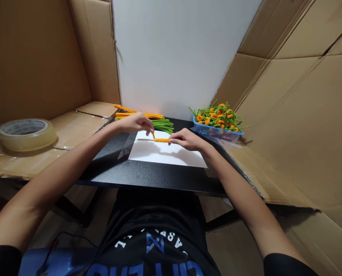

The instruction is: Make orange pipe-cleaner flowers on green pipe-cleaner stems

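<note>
A thin pale stick (pixel 144 139) lies level above a white sheet (pixel 165 155), with an orange fuzzy stem (pixel 162 140) coiled around its right part. My right hand (pixel 186 139) pinches the right end of the coil. To the upper left of the coil, my left hand (pixel 139 123) is closed on the loose end of the orange stem, which rises from the coil's left end to the fingertips. The stick's left end is bare and sticks out past the coil.
Green stems (pixel 163 125) and straight orange stems (pixel 127 114) lie at the back of the black table (pixel 148 174). A blue basket (pixel 216 131) of orange and green pieces stands back right. A tape roll (pixel 24 134) rests on cardboard (pixel 73 126) at left. Cardboard walls flank both sides.
</note>
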